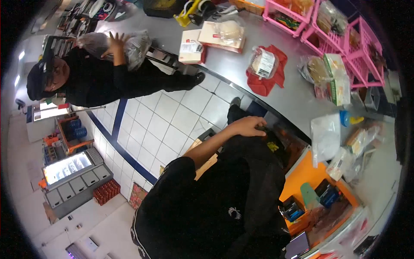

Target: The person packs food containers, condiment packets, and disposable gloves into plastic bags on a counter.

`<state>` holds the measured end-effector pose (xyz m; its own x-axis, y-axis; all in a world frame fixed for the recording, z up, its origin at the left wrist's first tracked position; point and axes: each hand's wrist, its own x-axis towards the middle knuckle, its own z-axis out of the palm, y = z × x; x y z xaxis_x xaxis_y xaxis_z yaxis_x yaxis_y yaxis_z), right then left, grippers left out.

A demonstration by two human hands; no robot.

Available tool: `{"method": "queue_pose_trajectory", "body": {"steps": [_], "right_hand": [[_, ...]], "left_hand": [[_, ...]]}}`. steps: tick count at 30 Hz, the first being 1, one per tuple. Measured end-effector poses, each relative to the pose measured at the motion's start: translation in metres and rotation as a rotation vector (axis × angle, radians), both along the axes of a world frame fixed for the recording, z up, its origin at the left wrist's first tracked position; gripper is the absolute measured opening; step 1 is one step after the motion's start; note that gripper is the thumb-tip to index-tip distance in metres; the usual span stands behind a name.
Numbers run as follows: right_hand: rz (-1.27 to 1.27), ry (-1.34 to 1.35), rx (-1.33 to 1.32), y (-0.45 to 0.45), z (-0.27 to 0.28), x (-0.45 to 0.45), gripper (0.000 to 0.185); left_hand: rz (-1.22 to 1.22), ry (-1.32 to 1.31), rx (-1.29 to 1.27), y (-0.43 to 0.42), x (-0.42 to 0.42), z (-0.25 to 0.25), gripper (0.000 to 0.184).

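My left hand (251, 127) rests at the waist of my black apron (220, 185), its fingers loosely bent and slightly apart, with nothing visible in them. My right hand is out of sight. Nearest to the left hand is the edge of a metal counter (235, 64). On the counter lies a clear plastic pack with a white label (264, 65), on top of a red cloth (276, 82). Two cardboard boxes stand nearby: one white-sided box (191, 46) and a second box (211, 36) with a clear-wrapped pale item (230, 31) on it.
Pink plastic baskets (364, 56) line the counter's far side, near a green-and-white carton (337, 80). A yellow tape dispenser (186, 15) sits at the top. Another person (95, 80) stands at left, one hand on a clear plastic bag (139, 45). An orange shelf (304, 170) is at right.
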<state>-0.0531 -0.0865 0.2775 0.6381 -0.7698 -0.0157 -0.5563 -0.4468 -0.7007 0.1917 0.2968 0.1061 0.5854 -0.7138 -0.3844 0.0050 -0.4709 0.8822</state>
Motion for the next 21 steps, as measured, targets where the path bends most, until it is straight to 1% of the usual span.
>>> {"method": "queue_pose_trajectory", "body": {"steps": [2, 5, 6, 9, 11, 12, 13, 14, 15, 16, 18, 19, 20, 21], "right_hand": [[-0.02, -0.047, -0.008, 0.009, 0.005, 0.013, 0.057], [-0.064, -0.119, -0.058, 0.009, 0.028, 0.038, 0.057], [-0.086, -0.156, -0.073, 0.008, 0.04, 0.047, 0.058], [-0.153, -0.232, -0.159, 0.002, 0.097, 0.076, 0.058], [-0.193, -0.289, -0.216, 0.004, 0.139, 0.093, 0.058], [-0.209, -0.31, -0.236, 0.003, 0.16, 0.102, 0.059], [-0.228, -0.334, -0.248, 0.006, 0.179, 0.11, 0.059], [-0.24, -0.357, -0.258, 0.011, 0.194, 0.12, 0.059], [-0.252, -0.367, -0.257, 0.015, 0.208, 0.129, 0.059], [-0.256, -0.359, -0.24, 0.018, 0.218, 0.139, 0.059], [-0.279, -0.36, -0.201, 0.031, 0.232, 0.16, 0.06], [-0.295, -0.352, -0.17, 0.04, 0.233, 0.17, 0.06], [-0.31, -0.35, -0.14, 0.049, 0.232, 0.179, 0.06], [-0.331, -0.335, -0.106, 0.059, 0.232, 0.186, 0.06]], "left_hand": [[-0.026, -0.03, -0.04, -0.004, 0.014, 0.005, 0.063], [0.005, 0.047, -0.287, -0.019, 0.031, 0.0, 0.063], [-0.025, 0.075, -0.333, -0.027, 0.04, 0.012, 0.063], [-0.118, 0.122, -0.461, -0.06, 0.061, 0.065, 0.07], [-0.166, 0.138, -0.576, -0.089, 0.07, 0.086, 0.081], [-0.17, 0.14, -0.6, -0.099, 0.075, 0.102, 0.081], [-0.127, 0.18, -0.772, -0.105, 0.083, 0.117, 0.086], [-0.084, 0.222, -0.945, -0.113, 0.09, 0.124, 0.091], [-0.081, 0.228, -0.962, -0.13, 0.102, 0.107, 0.091], [-0.084, -0.137, -0.877, -0.151, 0.123, 0.076, 0.09], [-0.069, -0.488, -0.78, -0.136, 0.134, 0.084, 0.089], [-0.121, 0.148, -1.147, -0.09, 0.131, 0.127, 0.089], [-0.176, 0.818, -1.439, -0.05, 0.133, 0.151, 0.088], [-0.241, 1.039, -1.521, -0.035, 0.136, 0.137, 0.092]]}}
